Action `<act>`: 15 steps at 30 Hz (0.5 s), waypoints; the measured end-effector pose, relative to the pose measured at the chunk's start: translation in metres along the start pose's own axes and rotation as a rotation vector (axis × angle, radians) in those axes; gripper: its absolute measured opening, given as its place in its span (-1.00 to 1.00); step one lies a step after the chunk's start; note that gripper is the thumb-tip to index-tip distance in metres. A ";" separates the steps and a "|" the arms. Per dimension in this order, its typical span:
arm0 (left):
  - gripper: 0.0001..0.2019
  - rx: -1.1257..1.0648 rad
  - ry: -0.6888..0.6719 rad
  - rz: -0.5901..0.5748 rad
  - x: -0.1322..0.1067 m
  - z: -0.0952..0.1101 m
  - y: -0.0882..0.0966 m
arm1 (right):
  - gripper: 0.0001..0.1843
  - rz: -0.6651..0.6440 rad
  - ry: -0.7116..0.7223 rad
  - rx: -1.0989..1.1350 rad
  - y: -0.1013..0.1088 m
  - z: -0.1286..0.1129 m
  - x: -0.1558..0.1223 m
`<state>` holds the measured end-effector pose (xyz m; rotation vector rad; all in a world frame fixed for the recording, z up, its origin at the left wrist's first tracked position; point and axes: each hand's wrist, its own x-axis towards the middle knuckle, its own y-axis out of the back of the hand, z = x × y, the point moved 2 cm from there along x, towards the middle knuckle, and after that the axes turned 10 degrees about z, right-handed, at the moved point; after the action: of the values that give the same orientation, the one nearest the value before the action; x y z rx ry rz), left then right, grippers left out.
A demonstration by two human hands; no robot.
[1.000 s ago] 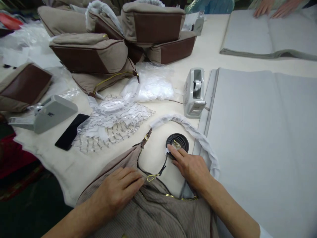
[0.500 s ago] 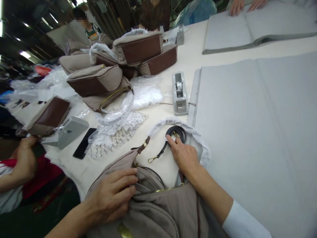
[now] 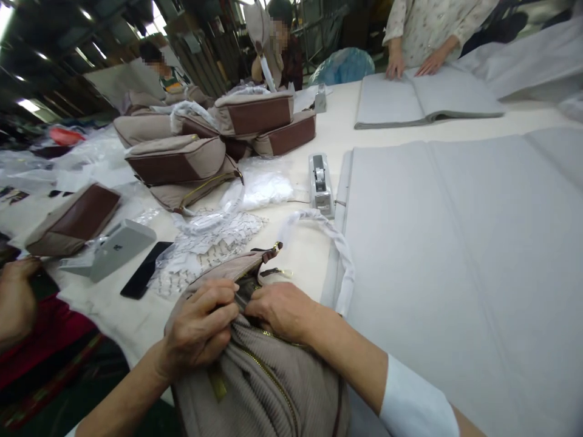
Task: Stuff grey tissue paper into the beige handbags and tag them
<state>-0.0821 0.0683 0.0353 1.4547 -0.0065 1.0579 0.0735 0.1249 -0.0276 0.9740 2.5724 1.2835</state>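
Note:
A taupe corduroy handbag (image 3: pixel 277 376) with gold zips is in front of me, its top unzipped. My left hand (image 3: pixel 200 325) is closed on the edge of the opening, at its left side. My right hand (image 3: pixel 285 309) is closed with its fingertips down inside the opening, so what they pinch is mostly hidden. A dark strap end (image 3: pixel 269 272) with a gold clip sticks out beyond this hand. The bag's handle (image 3: pixel 341 249), wrapped in white, arches over the table to the right.
Several finished bags (image 3: pixel 182 161) are piled at the back left. A tape dispenser (image 3: pixel 321 185) stands mid-table, another (image 3: pixel 121 246) at left by a black flat object (image 3: pixel 146 270). Grey sheets (image 3: pixel 455 255) cover the right. A co-worker's hands (image 3: pixel 416 64) rest on farther sheets.
My right hand has moved from the coiled strap on the table into the bag's opening. The coil no longer shows on the table. My left hand now grips the bag's edge.

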 end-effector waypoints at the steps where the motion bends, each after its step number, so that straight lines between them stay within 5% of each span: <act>1: -0.79 -0.017 0.012 0.008 -0.002 -0.001 0.000 | -0.75 -0.015 -0.040 0.139 -0.005 0.004 0.005; 4: -0.79 -0.042 0.071 0.052 -0.014 -0.008 -0.001 | -0.64 0.061 -0.300 0.336 -0.017 0.031 0.024; 7: -0.78 -0.033 0.126 0.088 -0.026 -0.018 -0.002 | -0.64 0.148 -0.401 0.305 -0.024 0.054 0.038; 11: -0.77 -0.073 0.129 0.096 -0.029 -0.027 -0.004 | -0.63 0.174 -0.390 0.244 -0.028 0.054 0.043; 15: -0.80 -0.091 0.201 0.147 -0.021 -0.034 -0.009 | -0.82 0.056 -0.231 0.217 -0.032 0.024 0.044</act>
<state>-0.1086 0.0851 0.0095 1.2760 -0.0173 1.3044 0.0311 0.1530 -0.0591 1.1626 2.5550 0.8556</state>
